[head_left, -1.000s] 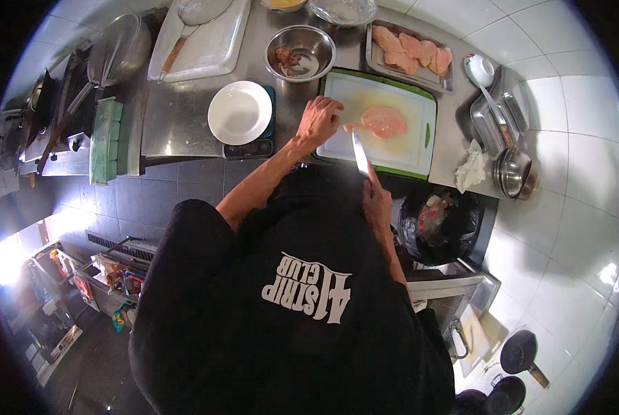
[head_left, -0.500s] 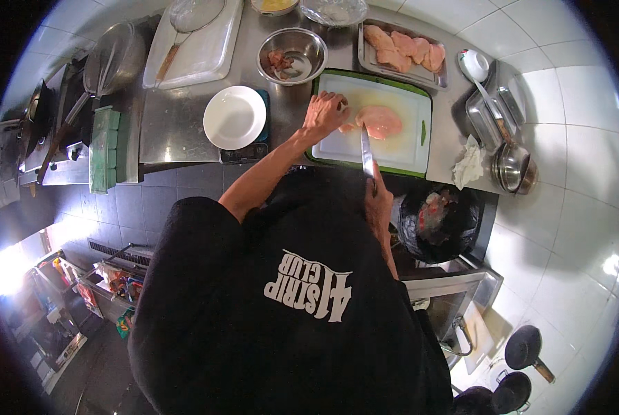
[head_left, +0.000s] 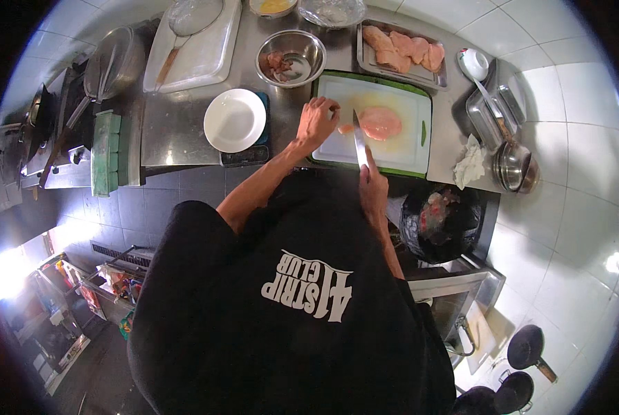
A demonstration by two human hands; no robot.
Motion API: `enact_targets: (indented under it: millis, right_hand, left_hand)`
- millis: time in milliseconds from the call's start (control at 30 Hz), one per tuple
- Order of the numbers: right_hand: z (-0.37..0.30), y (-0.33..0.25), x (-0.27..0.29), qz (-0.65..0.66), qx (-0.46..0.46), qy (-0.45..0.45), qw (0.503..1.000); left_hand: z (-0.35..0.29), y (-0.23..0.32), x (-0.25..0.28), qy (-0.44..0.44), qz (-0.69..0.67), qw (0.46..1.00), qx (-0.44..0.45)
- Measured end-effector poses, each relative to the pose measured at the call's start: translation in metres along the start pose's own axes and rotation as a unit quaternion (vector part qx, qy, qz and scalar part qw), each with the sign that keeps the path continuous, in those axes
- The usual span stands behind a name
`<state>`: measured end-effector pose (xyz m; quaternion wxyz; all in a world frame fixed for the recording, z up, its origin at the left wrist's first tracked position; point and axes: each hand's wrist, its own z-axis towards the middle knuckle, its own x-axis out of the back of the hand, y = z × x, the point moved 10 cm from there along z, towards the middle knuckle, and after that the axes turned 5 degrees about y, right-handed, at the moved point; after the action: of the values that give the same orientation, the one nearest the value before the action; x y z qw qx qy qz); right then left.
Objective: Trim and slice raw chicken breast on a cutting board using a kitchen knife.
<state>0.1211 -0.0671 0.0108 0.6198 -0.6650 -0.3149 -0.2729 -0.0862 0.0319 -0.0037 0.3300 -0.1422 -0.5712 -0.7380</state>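
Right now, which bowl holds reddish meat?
The steel bowl by the far left corner of the cutting board; the white bowl on the scale shows none.

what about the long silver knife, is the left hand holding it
No, the right hand grips the long silver knife over the white rectangular board.

L hand (head_left: 316,123) part-curled, R hand (head_left: 374,190) fwd, gripping.
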Motion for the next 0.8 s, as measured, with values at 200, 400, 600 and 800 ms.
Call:
enact_targets:
  millis: [200,400,600,800]
  right_hand:
    - [0.036,-0.015,-0.029,-0.010,0.071,-0.006,0.997]
    - [0.041,-0.023,-0.037,-0.091,0.132,0.012,0.987]
    - [0.017,-0.016,-0.023,-0.132,0.113,-0.018,0.985]
    - [-0.024,0.023,0.004,-0.080,0.071,-0.054,0.993]
  left_hand:
    - [-0.036,0.035,-0.010,-0.111,0.092,0.980,-0.136]
    - [-0.033,0.036,-0.017,-0.095,0.119,0.975,-0.161]
    - [-0.032,0.036,-0.018,-0.089,0.144,0.974,-0.149]
    - [-0.025,0.028,-0.002,-0.073,0.071,0.989,-0.110]
